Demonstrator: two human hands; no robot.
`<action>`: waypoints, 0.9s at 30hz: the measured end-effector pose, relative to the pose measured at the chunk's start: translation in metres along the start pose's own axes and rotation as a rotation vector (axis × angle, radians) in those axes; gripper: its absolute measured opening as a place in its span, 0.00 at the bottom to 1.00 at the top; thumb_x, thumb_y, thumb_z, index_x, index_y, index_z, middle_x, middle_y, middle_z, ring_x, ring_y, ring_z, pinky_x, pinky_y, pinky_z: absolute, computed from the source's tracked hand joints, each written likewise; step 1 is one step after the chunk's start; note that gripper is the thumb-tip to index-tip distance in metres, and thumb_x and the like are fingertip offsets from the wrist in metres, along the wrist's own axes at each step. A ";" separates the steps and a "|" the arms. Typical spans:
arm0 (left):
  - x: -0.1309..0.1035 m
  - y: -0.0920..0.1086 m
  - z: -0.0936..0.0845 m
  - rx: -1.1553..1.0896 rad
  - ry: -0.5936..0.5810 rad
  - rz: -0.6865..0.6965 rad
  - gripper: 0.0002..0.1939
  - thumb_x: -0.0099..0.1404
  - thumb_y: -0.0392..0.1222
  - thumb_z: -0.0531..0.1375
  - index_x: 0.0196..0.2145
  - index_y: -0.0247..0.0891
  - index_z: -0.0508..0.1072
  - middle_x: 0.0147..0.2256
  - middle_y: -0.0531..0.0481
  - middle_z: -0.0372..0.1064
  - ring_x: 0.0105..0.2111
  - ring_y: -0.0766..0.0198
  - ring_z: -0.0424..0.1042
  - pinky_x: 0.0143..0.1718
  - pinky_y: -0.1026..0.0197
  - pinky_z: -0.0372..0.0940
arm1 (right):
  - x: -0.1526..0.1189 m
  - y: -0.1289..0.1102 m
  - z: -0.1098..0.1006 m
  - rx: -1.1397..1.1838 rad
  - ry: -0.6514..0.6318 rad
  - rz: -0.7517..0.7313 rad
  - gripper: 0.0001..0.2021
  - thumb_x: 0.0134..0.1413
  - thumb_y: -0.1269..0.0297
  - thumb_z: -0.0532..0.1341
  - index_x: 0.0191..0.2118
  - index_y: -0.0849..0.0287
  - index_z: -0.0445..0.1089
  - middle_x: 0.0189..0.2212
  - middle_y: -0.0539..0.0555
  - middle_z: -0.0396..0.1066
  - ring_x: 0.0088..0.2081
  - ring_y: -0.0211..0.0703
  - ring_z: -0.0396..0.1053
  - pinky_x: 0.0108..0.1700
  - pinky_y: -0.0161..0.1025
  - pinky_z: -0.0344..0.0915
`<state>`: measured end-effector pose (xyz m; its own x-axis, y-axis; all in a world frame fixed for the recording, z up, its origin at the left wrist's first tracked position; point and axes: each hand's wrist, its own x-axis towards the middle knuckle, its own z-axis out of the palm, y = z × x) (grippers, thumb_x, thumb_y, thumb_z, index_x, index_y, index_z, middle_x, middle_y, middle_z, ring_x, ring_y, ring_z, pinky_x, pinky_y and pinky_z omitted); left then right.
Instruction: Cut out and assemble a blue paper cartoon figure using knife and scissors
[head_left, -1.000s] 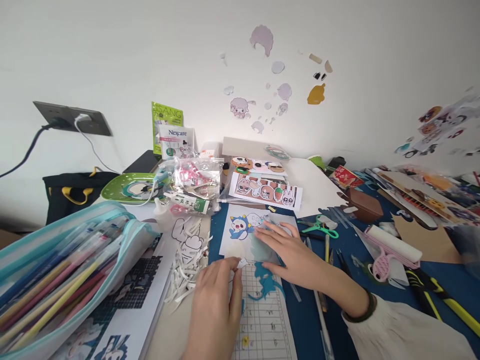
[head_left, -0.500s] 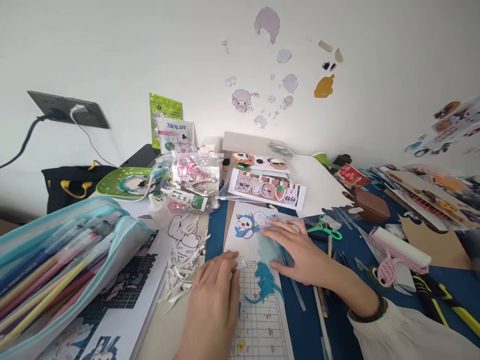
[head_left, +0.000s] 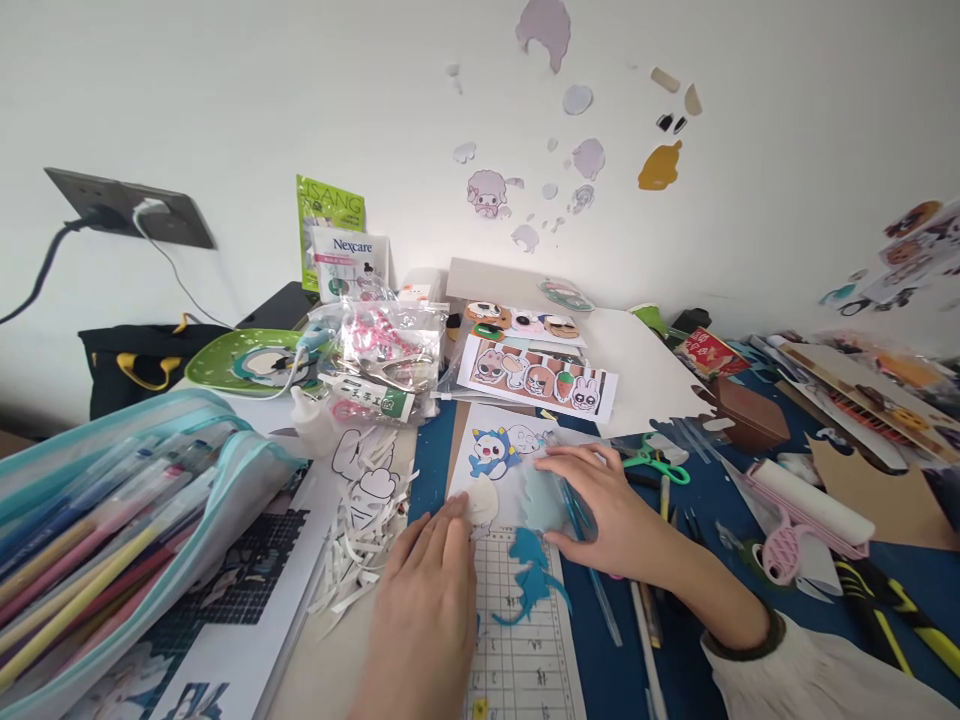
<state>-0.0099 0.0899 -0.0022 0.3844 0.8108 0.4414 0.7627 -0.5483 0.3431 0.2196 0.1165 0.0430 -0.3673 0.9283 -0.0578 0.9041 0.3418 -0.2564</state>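
My left hand lies with its fingers together at the left edge of the gridded sheet, its fingertips by a small cream cutout. What it holds, if anything, is hidden. My right hand is curved, thumb and fingers apart, beside a pale blue scalloped piece. Blue felt-like cutouts lie on the grid just below. A white paper with a printed blue penguin-like character sits above both hands.
Paper strips and a pen pouch are on the left. Bagged supplies and sticker sheets stand behind. Green scissors, a pink roller and a brown box lie right.
The cream cutout near my left fingertips now shows more fully on the paper. My left hand has shifted slightly down, and my right thumb and fingers sit a little further right.
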 end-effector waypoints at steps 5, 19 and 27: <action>-0.001 0.001 0.000 -0.017 0.007 -0.019 0.18 0.64 0.25 0.43 0.47 0.35 0.63 0.45 0.37 0.77 0.44 0.52 0.78 0.43 0.47 0.71 | -0.002 0.001 -0.004 -0.050 0.002 0.001 0.27 0.51 0.58 0.62 0.57 0.56 0.62 0.59 0.63 0.65 0.61 0.64 0.58 0.58 0.61 0.52; -0.003 0.001 -0.001 -0.135 0.063 -0.137 0.14 0.72 0.35 0.42 0.48 0.37 0.64 0.44 0.38 0.76 0.41 0.52 0.77 0.39 0.47 0.73 | -0.032 0.034 -0.026 0.145 0.159 0.670 0.12 0.53 0.57 0.55 0.33 0.55 0.73 0.33 0.58 0.80 0.36 0.58 0.76 0.36 0.48 0.68; -0.005 -0.002 -0.004 -0.189 0.068 -0.219 0.14 0.72 0.37 0.43 0.47 0.38 0.65 0.43 0.40 0.77 0.42 0.50 0.77 0.40 0.44 0.73 | -0.017 0.048 -0.014 0.327 0.149 0.752 0.12 0.51 0.59 0.56 0.34 0.56 0.76 0.31 0.57 0.81 0.38 0.56 0.77 0.39 0.45 0.69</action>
<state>-0.0157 0.0864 -0.0023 0.1806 0.9020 0.3922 0.7107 -0.3953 0.5819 0.2720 0.1191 0.0454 0.3626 0.9096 -0.2027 0.7794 -0.4152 -0.4691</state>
